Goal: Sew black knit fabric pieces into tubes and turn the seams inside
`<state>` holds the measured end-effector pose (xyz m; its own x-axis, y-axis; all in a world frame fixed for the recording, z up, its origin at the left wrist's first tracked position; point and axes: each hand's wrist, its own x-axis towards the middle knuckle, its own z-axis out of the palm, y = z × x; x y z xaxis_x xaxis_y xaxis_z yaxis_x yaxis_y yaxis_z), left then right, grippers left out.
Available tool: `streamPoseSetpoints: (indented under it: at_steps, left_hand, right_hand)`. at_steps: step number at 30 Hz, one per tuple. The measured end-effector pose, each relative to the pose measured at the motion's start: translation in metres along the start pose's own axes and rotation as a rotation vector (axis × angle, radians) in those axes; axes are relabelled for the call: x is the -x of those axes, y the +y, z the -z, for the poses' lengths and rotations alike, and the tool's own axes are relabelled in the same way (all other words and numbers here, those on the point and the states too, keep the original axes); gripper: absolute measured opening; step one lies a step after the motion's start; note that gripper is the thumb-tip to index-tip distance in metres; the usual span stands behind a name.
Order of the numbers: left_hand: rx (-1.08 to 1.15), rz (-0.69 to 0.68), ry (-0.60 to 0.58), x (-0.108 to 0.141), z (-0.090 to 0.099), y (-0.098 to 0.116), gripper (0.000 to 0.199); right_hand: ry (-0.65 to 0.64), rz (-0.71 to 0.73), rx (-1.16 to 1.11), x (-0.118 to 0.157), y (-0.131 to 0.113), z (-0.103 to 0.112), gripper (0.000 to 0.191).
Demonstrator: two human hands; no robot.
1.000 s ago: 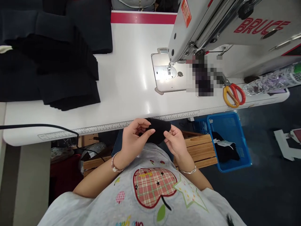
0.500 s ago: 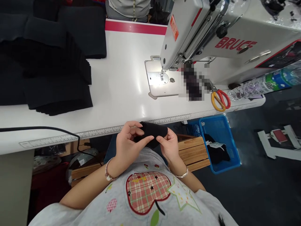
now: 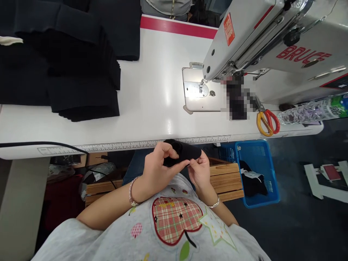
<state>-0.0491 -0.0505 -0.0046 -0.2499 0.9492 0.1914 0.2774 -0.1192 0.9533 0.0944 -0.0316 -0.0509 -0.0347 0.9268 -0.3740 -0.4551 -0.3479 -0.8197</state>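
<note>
Between my hands, just off the front edge of the sewing table, is a piece of black fabric point(image 3: 187, 151), curled into a tube. My left hand point(image 3: 160, 165) grips its left end, the fingers bent into the opening and the thumb along the near side. At the right end, my right hand point(image 3: 200, 169) pinches the fabric, its thumb close to the left thumb. Beyond them stands a white sewing machine point(image 3: 244, 43), its needle area point(image 3: 201, 87) bare of cloth. Stacks of folded black fabric point(image 3: 84, 87) lie on the table's left.
Orange-and-red-handled scissors point(image 3: 268, 123) and a plastic bottle point(image 3: 307, 112) lie at the table's right. A blue basket point(image 3: 272, 174) with black cloth stands on the floor beside a wooden bench point(image 3: 227, 177). A black cable point(image 3: 54, 144) crosses the table's left front edge. A ruler strip point(image 3: 130, 145) runs along the edge.
The view has shifted, so the table things sit differently in frame. My left fingers have curled further into the fabric's open end, and the tube shows a rounder opening. Both hands keep hold.
</note>
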Motion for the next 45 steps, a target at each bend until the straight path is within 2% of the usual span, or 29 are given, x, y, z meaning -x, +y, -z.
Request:
streamPoseSetpoints:
  at_steps: [8,11,15,18,21,25,31,35,41,45]
  left_hand:
    - [-0.129,-0.085,-0.02,-0.001,0.003,-0.002,0.033]
    - [-0.12,-0.078,-0.032,-0.003,0.005,-0.004,0.032]
    - [-0.03,0.062,-0.068,-0.005,0.006,-0.006,0.034]
    - [0.065,0.161,-0.062,-0.003,0.004,-0.006,0.036]
    - [0.186,0.237,-0.003,-0.001,-0.001,-0.005,0.037]
    - [0.36,0.399,0.026,-0.001,-0.006,-0.005,0.038]
    - [0.598,0.673,-0.175,-0.009,-0.002,-0.014,0.041]
    - [0.716,0.842,-0.339,-0.012,0.002,-0.016,0.033]
    - [0.837,0.917,-0.478,-0.01,0.005,-0.013,0.031]
    - [0.778,0.948,-0.483,-0.007,0.006,-0.013,0.037]
  right_hand:
    - [0.01,-0.005,0.002,0.001,0.003,-0.001,0.04]
    - [-0.037,0.003,-0.001,0.002,0.002,0.001,0.038]
    - [-0.109,-0.025,0.017,0.004,0.0,0.006,0.036]
    - [-0.064,0.0,0.062,0.005,-0.002,0.01,0.032]
    - [-0.009,0.034,0.144,0.005,-0.004,0.015,0.031]
    - [-0.007,0.059,0.256,0.004,-0.008,0.022,0.041]
    - [-0.05,0.083,0.351,-0.001,-0.02,0.025,0.051]
    - [-0.12,0.101,0.382,-0.004,-0.033,0.019,0.051]
    - [-0.187,0.14,0.474,-0.009,-0.042,0.014,0.055]
    - [-0.26,0.14,0.458,-0.008,-0.044,0.009,0.054]
